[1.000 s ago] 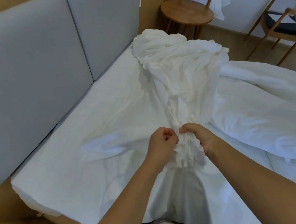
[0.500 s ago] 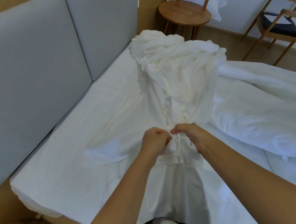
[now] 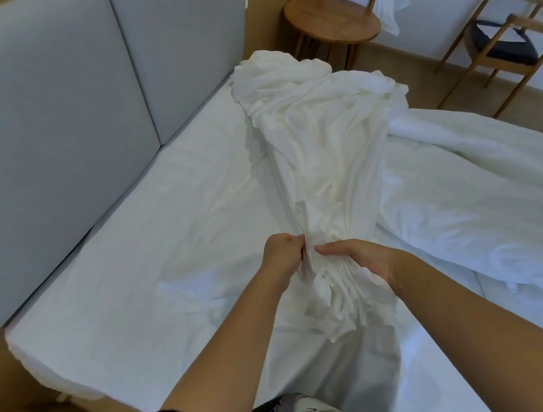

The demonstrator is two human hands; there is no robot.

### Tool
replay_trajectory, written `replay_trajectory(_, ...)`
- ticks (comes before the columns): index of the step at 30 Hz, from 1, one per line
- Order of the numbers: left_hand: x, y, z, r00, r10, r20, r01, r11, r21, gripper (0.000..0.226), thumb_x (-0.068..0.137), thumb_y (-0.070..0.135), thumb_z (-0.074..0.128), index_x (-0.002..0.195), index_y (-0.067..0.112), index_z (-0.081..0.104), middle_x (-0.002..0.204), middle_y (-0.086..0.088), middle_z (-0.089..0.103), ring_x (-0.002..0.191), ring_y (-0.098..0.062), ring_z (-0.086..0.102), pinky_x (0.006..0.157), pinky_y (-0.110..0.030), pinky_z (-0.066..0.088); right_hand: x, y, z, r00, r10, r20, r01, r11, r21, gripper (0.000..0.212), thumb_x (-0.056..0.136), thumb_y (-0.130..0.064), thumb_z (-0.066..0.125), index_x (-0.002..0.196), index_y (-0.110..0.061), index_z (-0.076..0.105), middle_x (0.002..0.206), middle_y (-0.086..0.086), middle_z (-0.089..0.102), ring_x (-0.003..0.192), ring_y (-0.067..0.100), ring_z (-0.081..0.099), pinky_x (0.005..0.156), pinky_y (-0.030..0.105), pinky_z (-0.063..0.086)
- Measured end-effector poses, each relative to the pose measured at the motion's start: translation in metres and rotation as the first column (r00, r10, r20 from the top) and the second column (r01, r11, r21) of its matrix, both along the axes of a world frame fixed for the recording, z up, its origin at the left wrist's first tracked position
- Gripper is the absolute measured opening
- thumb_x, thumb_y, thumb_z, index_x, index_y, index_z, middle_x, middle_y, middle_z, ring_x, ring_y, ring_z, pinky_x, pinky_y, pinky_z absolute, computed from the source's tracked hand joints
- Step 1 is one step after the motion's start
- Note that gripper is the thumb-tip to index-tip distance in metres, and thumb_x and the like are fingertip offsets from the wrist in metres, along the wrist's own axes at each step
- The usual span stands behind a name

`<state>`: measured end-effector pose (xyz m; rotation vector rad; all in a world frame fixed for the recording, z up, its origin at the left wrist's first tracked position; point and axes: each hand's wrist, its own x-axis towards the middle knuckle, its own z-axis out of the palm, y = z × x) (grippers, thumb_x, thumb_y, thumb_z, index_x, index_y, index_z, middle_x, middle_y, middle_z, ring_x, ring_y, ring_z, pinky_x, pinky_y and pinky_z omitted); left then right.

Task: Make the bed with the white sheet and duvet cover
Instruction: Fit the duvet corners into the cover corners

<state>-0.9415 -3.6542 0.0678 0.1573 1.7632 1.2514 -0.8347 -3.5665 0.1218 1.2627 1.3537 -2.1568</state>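
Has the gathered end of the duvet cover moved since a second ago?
Yes. The gathered end of the duvet cover now reaches nearer the person, judged against the mattress corner.

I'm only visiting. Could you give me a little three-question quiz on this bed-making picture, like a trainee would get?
1. True or false: the left hand and the right hand both grip the bunched white cloth.
2. Which stands in the far corner? A) round wooden table B) television C) ladder
3. Fill in: the padded headboard is ____.
Key: 1 true; 2 A; 3 grey.
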Motion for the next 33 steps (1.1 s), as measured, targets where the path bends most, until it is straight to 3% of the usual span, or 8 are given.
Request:
replay_trajectory(5,0.0,-0.006,0.009,0.931,0.2,-0.305,-0.18,0.979,0.094,0.028,0.098,0.022,0.042,0.071,0.014,0.041,0.068,0.002,0.043,0.062,-0.013,0.039,0.058,-0.026,0.033,0.002,0.005,0.0,0.998,0.067,0.003,-0.067,0.995,-0.067,0.036,0.076,-0.019,0.072,0.109,-0.005,0.067,0.102,0.016,0.07,0.087,0.029,0.069,0.078,0.038,0.056)
replay_trajectory(9,0.011,-0.004,0.015,0.98,0.066,-0.188,-0.053,0.996,0.077,0.016,0.098,0.022,0.039,0.091,0.014,0.051,0.085,0.001,0.056,0.075,-0.013,0.052,0.066,-0.025,0.043,-0.005,0.002,-0.012,0.993,-0.061,-0.1,0.064,0.997,0.032,0.054,0.065,-0.014,0.081,0.114,0.0,0.064,0.106,0.02,0.068,0.096,0.034,0.067,0.085,0.045,0.053)
replay_trajectory(14,0.012,-0.011,0.013,0.995,0.095,-0.002,-0.094,0.983,0.158,0.007,0.092,0.024,0.058,0.088,0.018,0.061,0.087,0.002,0.066,0.081,-0.014,0.064,0.072,-0.025,0.052,-0.009,-0.008,-0.025,0.939,-0.26,-0.224,0.285,0.955,0.086,0.019,0.077,-0.012,0.067,0.091,-0.001,0.073,0.092,0.018,0.071,0.089,0.031,0.068,0.093,0.045,0.05)
replay_trajectory(17,0.018,-0.013,0.013,0.959,-0.116,-0.26,0.145,0.985,0.094,0.01,0.092,0.019,0.055,0.091,0.015,0.064,0.076,0.003,0.063,0.07,-0.013,0.059,0.065,-0.025,0.048,-0.009,-0.009,-0.027,0.916,-0.363,-0.168,0.379,0.923,0.07,0.01,0.083,-0.009,0.063,0.081,-0.002,0.071,0.082,0.015,0.07,0.077,0.027,0.068,0.087,0.042,0.053)
replay_trajectory(19,0.023,-0.014,0.013,0.863,-0.275,-0.424,0.309,0.951,0.013,0.021,0.094,0.019,0.05,0.074,0.015,0.057,0.063,0.005,0.051,0.057,-0.01,0.046,0.054,-0.021,0.035,-0.011,-0.009,-0.027,0.906,-0.405,-0.123,0.418,0.9,0.121,0.009,0.082,-0.012,0.066,0.077,-0.004,0.068,0.07,0.01,0.069,0.067,0.022,0.067,0.073,0.034,0.055)
replay_trajectory(26,0.019,-0.023,0.002,0.809,-0.433,-0.397,0.468,0.884,-0.011,0.03,0.09,0.011,0.05,0.061,0.005,0.052,0.068,-0.004,0.049,0.061,-0.013,0.046,0.06,-0.024,0.036,-0.009,-0.01,-0.032,0.927,-0.376,-0.021,0.376,0.925,0.06,0.007,0.082,-0.008,0.066,0.081,-0.001,0.067,0.066,0.015,0.068,0.058,0.026,0.067,0.059,0.033,0.055)
replay_trajectory(30,0.022,-0.034,-0.007,0.969,-0.189,-0.157,0.202,0.977,0.072,0.032,0.085,0.02,0.061,0.058,0.006,0.054,0.06,-0.008,0.048,0.059,-0.016,0.045,0.06,-0.028,0.036,-0.009,-0.002,-0.037,0.975,-0.207,0.076,0.207,0.978,0.014,0.011,0.076,-0.009,0.066,0.084,-0.002,0.067,0.073,0.016,0.068,0.065,0.03,0.067,0.068,0.037,0.053)
replay_trajectory(33,0.02,-0.027,-0.009,0.99,0.088,-0.111,-0.088,0.996,0.01,0.028,0.083,0.017,0.059,0.057,0.01,0.052,0.057,-0.007,0.049,0.056,-0.02,0.045,0.06,-0.031,0.038,-0.012,-0.001,-0.035,0.993,-0.078,0.093,0.078,0.997,0.004,0.028,0.069,-0.011,0.068,0.094,-0.001,0.069,0.084,0.018,0.071,0.074,0.031,0.069,0.073,0.037,0.053)
